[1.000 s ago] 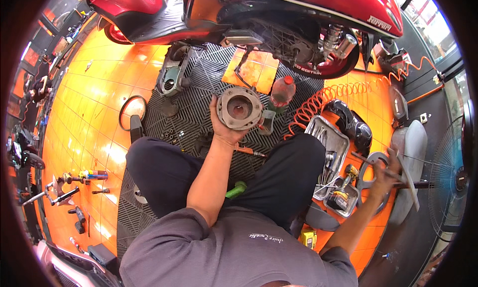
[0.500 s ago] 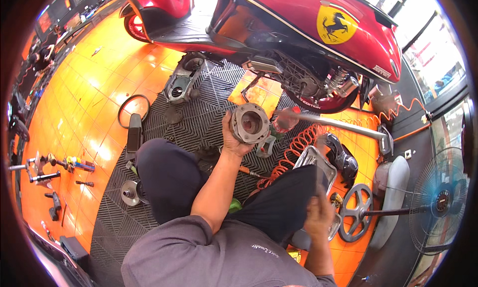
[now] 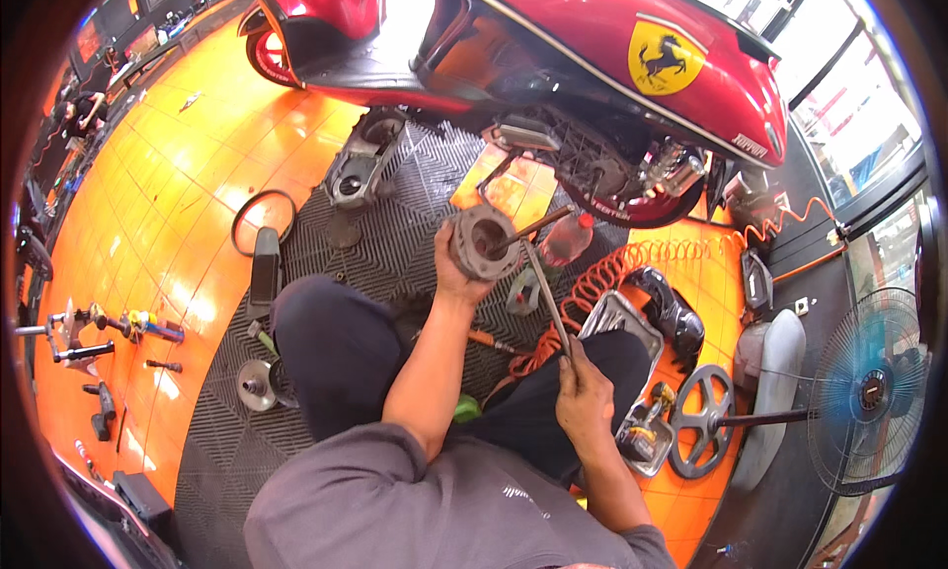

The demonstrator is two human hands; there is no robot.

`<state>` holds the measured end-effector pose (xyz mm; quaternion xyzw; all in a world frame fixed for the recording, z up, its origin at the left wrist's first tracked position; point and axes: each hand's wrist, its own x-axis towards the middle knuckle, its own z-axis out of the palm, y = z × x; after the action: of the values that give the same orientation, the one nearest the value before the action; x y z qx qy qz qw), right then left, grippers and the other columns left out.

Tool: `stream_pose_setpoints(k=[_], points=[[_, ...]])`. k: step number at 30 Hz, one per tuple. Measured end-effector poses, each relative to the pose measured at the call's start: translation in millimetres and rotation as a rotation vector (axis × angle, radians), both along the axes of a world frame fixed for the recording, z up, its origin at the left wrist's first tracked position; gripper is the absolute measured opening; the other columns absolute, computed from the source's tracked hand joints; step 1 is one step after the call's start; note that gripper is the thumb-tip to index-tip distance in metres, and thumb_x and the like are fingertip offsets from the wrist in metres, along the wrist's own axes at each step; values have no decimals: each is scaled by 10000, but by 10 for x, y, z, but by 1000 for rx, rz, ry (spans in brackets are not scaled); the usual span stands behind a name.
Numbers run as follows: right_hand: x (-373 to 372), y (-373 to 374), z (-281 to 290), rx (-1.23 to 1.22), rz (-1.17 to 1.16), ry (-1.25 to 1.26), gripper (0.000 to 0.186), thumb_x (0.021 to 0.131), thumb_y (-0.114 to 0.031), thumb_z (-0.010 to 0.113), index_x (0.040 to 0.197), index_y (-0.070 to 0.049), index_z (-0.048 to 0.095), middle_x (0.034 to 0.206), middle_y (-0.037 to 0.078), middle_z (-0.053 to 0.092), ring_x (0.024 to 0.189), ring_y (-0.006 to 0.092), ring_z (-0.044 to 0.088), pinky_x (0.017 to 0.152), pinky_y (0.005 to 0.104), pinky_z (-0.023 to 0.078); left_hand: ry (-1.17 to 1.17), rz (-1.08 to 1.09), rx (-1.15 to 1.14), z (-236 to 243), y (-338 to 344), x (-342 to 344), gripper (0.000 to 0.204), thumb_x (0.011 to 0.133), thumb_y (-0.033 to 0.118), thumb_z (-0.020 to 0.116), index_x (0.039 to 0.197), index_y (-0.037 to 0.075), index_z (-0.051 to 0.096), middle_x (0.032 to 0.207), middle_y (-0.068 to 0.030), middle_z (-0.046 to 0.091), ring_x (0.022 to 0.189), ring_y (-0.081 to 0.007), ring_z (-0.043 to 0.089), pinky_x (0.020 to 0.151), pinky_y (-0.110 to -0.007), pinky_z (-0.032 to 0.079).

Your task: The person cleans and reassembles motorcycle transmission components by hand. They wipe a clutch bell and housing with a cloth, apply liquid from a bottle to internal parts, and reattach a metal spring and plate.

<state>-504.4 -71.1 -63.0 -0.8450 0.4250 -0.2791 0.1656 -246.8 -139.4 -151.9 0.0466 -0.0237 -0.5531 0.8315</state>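
Grey metal flanged housing (image 3: 466,255) looks heavy, rigid — best cupped by its outer wall, where the left hand (image 3: 457,278) grips. Fingers of the right hand (image 3: 585,389) wrap a T-shaped tool (image 3: 549,298).

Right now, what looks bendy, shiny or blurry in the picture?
Head view: the edge of the black mat bends; same head view: white glare spots the orange floor; head view again: the fan blades look smeared, the right hand fairly clear.
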Motion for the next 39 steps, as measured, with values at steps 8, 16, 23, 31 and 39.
stream_pose_setpoints(k=[8, 16, 23, 31, 39], points=[[-61, 219, 219, -67, -86, 14, 338, 929, -144, 598, 1242, -18, 612, 1033, 226, 684, 910, 382, 682, 813, 407, 538, 34, -129, -118, 105, 72, -44, 691, 789, 665, 574, 1258, 159, 559, 1215, -104, 596, 1132, -330, 580, 844, -633, 506], [0, 153, 500, 55, -197, -174, 364, 952, -104, 585, 1291, 27, 555, 1006, 188, 715, 886, 301, 709, 737, 383, 534, 26, -94, -69, -147, 92, 9, 708, 775, 637, 613, 1275, 141, 549, 1273, -142, 563, 1160, -376, 552, 862, -662, 488], [90, -16, 383, 362, -173, -75, 398, 986, -206, 542, 1334, -12, 526, 1109, 236, 666, 941, 288, 695, 802, 368, 518, 39, -174, 41, -107, 81, -110, 773, 823, 746, 447, 1313, 155, 527, 1340, -129, 530, 1216, -373, 526, 889, -636, 463], [61, -1, 510, 404, -207, -479, 391, 976, -153, 559, 1323, 25, 529, 738, 10, 518, 661, 70, 475, 595, 227, 401, 71, -195, -23, -10, 112, -112, 793, 820, 748, 367, 1373, 193, 490, 1397, -117, 494, 1273, -400, 471, 883, -657, 440], [1008, -1028, 49, 576, -92, -501, 335, 902, -209, 687, 1072, 74, 628, 729, 34, 600, 656, 87, 512, 583, 266, 411, 62, -225, -284, 81, 161, -108, 766, 852, 701, 360, 1351, 141, 516, 1363, -155, 524, 1232, -405, 501, 891, -648, 460]])
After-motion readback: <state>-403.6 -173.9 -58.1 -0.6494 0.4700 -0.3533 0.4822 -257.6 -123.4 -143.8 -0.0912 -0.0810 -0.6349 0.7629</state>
